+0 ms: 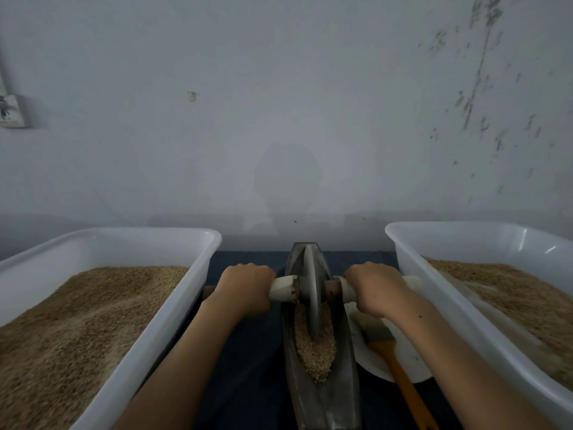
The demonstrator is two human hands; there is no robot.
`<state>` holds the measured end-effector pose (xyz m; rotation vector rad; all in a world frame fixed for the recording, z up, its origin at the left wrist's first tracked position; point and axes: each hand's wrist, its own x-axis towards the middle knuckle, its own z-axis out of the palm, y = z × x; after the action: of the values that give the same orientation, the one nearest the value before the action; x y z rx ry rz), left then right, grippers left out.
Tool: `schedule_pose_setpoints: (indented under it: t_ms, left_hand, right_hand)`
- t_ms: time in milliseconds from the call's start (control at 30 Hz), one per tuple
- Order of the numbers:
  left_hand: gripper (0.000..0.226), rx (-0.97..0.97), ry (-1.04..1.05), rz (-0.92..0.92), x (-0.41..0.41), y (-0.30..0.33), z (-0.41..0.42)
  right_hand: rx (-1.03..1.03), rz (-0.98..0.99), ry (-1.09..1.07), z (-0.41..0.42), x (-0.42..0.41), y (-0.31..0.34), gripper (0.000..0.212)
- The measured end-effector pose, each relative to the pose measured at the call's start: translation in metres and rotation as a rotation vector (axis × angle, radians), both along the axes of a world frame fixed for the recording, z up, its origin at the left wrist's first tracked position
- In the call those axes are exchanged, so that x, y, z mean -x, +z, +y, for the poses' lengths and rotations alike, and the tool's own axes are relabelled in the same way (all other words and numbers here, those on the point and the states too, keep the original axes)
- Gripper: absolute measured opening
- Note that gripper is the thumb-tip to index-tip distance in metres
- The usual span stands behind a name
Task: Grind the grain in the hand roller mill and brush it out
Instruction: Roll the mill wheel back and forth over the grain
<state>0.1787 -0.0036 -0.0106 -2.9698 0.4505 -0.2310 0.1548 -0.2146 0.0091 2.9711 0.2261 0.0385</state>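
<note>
Pale grey wall (279, 88) behind, stained and flecked at upper right; dark blue cloth (248, 367) covers the work surface. Mill (322, 395) sits at centre between two white tubs: a long, narrow, boat-shaped metal trough, dull grey. Thin metal wheel (311, 293) stands upright in the trough on a cross axle with pale handles (283, 288). Grain (316, 349), tan and coarse, lies heaped in the trough around the wheel's near edge. Left hand (245, 290) clenched round the left handle; right hand (376, 290) clenched round the right one. Left tub (173, 305) and right tub (434, 293) both hold tan grain. Brush (393, 361), orange-handled, lies on a white plate (409, 355) just right of the mill.
</note>
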Motion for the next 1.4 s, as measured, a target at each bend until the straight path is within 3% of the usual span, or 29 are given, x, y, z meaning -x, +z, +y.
schedule_pose_setpoints:
  t_ms: [233, 500, 767, 867, 1167, 1267, 1400]
  left_hand:
    - [0.041, 0.035, -0.015, 0.162, 0.001, 0.006, 0.003]
    - [0.033, 0.06, 0.004, -0.001, -0.003, -0.003, 0.001]
    - [0.019, 0.12, 0.014, -0.331, -0.001, -0.017, 0.0]
    - [0.023, 0.124, -0.004, -0.276, 0.0, -0.016, 0.002]
    - [0.041, 0.017, -0.027, 0.136, -0.001, 0.004, 0.003]
    - [0.038, 0.037, -0.001, 0.115, -0.001, 0.003, 0.002]
    - [0.03, 0.039, 0.011, -0.049, -0.001, -0.002, -0.001]
  right_hand:
    - [-0.009, 0.176, 0.02, -0.006, 0.003, 0.008, 0.02]
    - [-0.031, -0.038, 0.019, -0.002, -0.002, 0.0, 0.02]
    - [-0.081, -0.29, 0.05, 0.001, -0.001, -0.014, 0.018]
    - [-0.05, -0.202, 0.033, 0.0, 0.0, -0.009, 0.021]
    - [-0.011, 0.154, 0.025, -0.007, 0.002, 0.007, 0.015]
    - [-0.018, 0.12, 0.022, -0.006, 0.0, 0.005, 0.016]
    - [-0.048, -0.062, 0.027, -0.005, -0.003, -0.004, 0.009]
